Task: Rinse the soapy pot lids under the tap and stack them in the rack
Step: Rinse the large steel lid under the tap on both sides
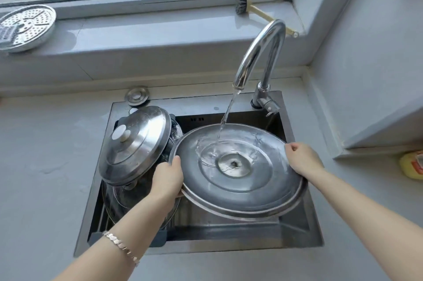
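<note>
We see both hands on one big steel lid (240, 191), held over the right half of the sink (299, 232) with its hollow side up. The left hand (168, 180) grips the lid's left rim, thumb on top and fingers underneath. The right hand (302, 159) grips the right rim with its fingers curled over the edge. The tap (261, 52) is running, and its stream (225, 118) lands inside the lid just behind the centre hub and spreads in a shallow pool round it. We cannot make out suds on this lid. A bracelet (121, 246) sits on the left wrist. The left half of the sink holds the rack (95, 237), with dark end pieces and thin wires. In it a second steel lid (137, 148) with a pale knob leans tilted, knob side up, its right edge just beside the held lid's left rim. We cannot tell whether the two touch. Below it lies another lid (114, 203), seemingly glass and mostly hidden. A round metal cap (137, 95) sits on the bench (41, 166) behind the sink's left corner. On the window sill (160, 29) we note a perforated steamer plate (25, 26) far left and a brush (251, 7) behind the tap. A yellow bottle (412, 165) shows at the right edge, cut off.
</note>
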The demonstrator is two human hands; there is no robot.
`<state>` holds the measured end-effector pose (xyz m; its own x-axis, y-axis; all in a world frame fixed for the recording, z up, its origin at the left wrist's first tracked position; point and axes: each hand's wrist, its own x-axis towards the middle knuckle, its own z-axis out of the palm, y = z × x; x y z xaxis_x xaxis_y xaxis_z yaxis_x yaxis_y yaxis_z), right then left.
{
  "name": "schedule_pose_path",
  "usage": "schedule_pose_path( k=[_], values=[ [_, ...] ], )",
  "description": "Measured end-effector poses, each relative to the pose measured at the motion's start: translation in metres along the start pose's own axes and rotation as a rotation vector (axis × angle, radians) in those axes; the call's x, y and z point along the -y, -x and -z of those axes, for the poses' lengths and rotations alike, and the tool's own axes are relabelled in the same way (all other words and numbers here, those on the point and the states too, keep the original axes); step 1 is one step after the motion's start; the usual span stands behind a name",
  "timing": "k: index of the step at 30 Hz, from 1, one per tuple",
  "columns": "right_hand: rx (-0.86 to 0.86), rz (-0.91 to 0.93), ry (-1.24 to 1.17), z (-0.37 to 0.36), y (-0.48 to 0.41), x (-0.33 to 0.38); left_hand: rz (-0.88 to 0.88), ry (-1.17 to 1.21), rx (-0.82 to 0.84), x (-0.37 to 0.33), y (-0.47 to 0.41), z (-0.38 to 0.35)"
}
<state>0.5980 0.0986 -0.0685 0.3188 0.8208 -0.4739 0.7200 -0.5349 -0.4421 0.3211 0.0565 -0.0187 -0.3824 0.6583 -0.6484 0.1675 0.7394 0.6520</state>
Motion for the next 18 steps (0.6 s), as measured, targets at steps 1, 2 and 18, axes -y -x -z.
schedule_pose_path(
  k=[1, 2, 18],
  values=[
    [-0.048, 0.027, 0.022, 0.011, -0.001, 0.003, 0.036, 0.0, 0.031, 0.003, 0.0, -0.002],
    [-0.092, 0.05, 0.047, 0.022, -0.001, 0.008, 0.067, -0.001, 0.057, 0.006, 0.0, -0.005],
    [-0.211, 0.164, 0.113, 0.043, 0.014, -0.004, 0.433, 0.207, 0.268, 0.052, -0.015, -0.053]
  ],
)
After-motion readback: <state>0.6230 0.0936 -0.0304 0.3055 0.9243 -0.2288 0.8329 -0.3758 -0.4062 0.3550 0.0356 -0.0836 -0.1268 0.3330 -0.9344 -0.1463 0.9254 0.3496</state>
